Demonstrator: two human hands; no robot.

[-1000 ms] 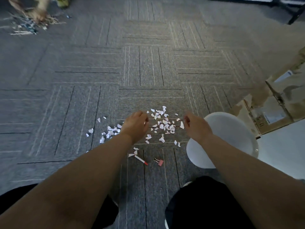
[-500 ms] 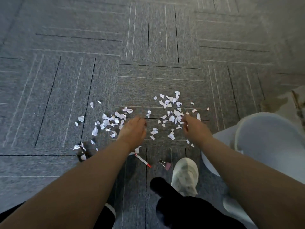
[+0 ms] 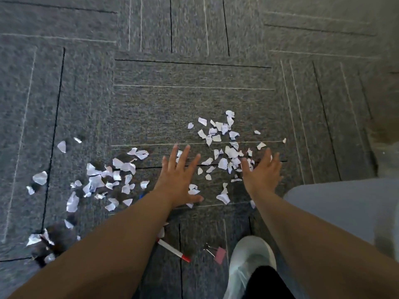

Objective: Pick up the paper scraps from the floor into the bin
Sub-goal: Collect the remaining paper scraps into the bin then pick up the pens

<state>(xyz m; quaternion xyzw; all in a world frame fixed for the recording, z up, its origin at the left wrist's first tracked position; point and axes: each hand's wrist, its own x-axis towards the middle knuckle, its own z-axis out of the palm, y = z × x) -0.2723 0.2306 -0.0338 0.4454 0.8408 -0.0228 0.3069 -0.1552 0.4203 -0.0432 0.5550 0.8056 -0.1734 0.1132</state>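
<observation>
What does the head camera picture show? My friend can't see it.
The left hand and right hand reach down, fingers spread, over white paper scraps scattered on grey carpet. A pale bin stands at the right; a pen and a binder clip lie nearer.

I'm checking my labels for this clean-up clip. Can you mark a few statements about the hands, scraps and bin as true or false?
1. Scraps lie scattered on the carpet. True.
2. The bin is on the person's right. True.
3. The left hand grips scraps. False: it is open, fingers spread.
4. The right hand is inside the bin. False: it is open over the scraps.
</observation>
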